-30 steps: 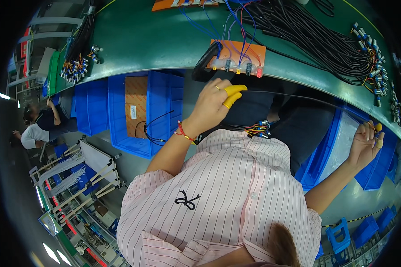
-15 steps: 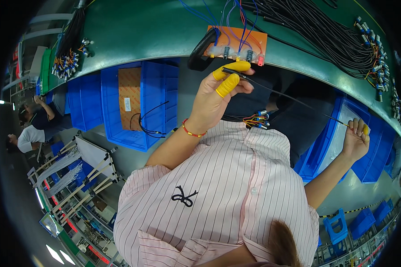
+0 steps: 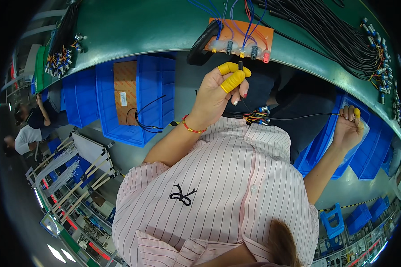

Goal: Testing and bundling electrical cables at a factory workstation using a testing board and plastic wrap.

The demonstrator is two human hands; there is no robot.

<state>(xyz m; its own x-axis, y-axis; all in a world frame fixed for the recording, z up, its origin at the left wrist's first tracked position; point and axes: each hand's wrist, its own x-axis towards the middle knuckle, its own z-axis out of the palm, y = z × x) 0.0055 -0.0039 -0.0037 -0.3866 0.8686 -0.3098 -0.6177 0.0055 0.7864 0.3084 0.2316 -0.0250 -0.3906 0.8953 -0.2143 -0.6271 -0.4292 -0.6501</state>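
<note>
Rubber-capped fingers (image 3: 231,80) of the left hand (image 3: 216,95) pinch a thin black wire's plug (image 3: 240,66); the right hand (image 3: 348,129) grips the wire's (image 3: 298,118) far end beside a blue plastic bin (image 3: 318,147).

Pink striped shirt (image 3: 236,178), red bracelet (image 3: 192,128), yellow finger cots (image 3: 231,75).

single head fisheye view, looking steeply down over own striped shirt (image 3: 218,187), close to torso, green desk (image 3: 156,31) curving across frame top
</note>
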